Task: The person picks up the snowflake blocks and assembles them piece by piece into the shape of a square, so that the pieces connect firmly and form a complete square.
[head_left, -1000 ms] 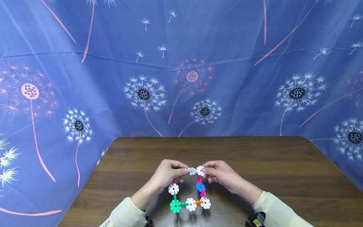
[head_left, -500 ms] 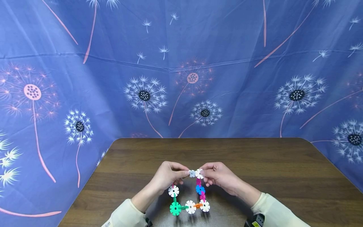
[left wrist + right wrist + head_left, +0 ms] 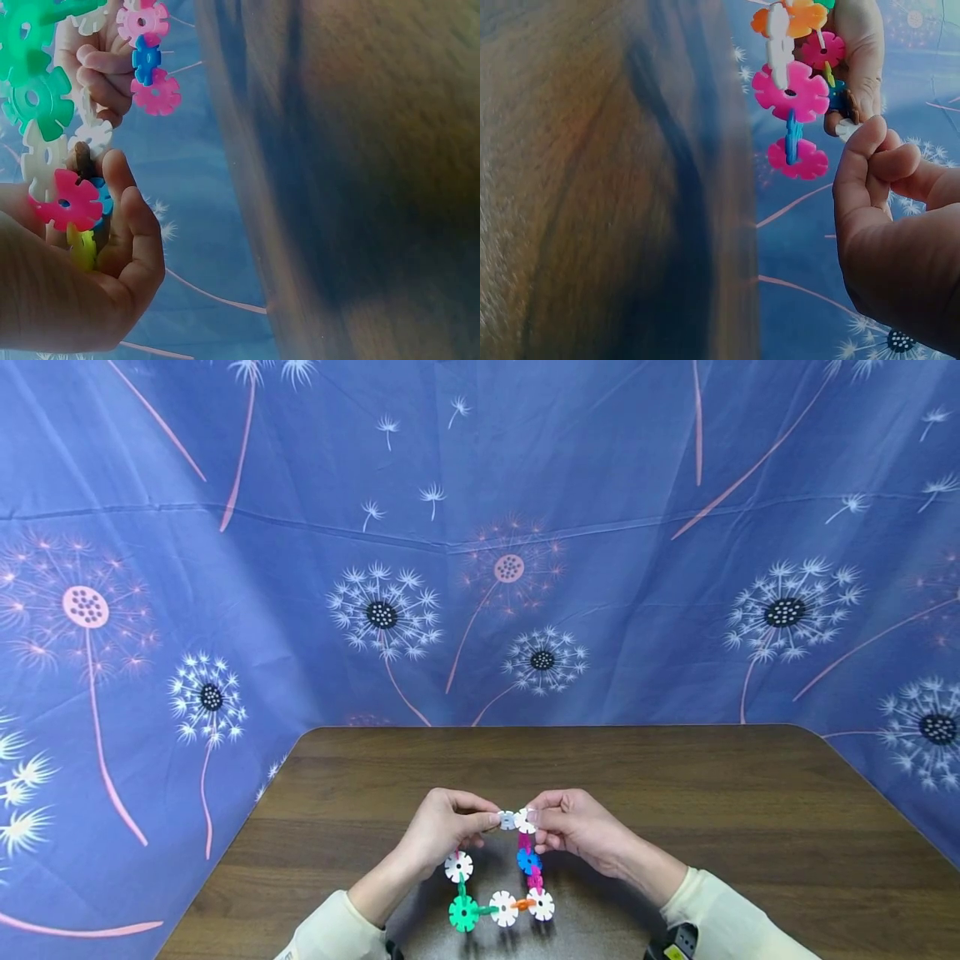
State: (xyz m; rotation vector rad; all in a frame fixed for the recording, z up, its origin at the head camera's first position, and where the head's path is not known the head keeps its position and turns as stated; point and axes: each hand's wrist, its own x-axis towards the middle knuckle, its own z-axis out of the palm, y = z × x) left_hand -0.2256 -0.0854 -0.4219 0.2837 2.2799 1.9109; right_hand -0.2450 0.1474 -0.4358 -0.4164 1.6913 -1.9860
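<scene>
Both hands hold up a string of interlocking plastic snowflake discs, bent into a rough square in the head view. My left hand (image 3: 442, 828) grips its upper left end; a brown disc (image 3: 83, 160) and a yellow disc (image 3: 82, 249) show among the fingers in the left wrist view. A pale disc (image 3: 507, 820) sticks out past the left fingertips. Right beside it, my right hand (image 3: 588, 828) pinches a white disc (image 3: 523, 825) between thumb and fingers. Below hang a blue disc (image 3: 528, 860), an orange disc (image 3: 522, 905) and a green disc (image 3: 463, 913).
The wooden table (image 3: 360, 760) lies under the hands, with shadows of hands and discs on it. A blue cloth (image 3: 645, 610) printed with dandelions rises behind the table's far edge. A black wrist device (image 3: 678, 943) sits at the right cuff.
The right hand's white disc has shifted slightly left, closer to the pale disc. Hands and string sit slightly lower in the view than a second ago. Both grips stay the same.
</scene>
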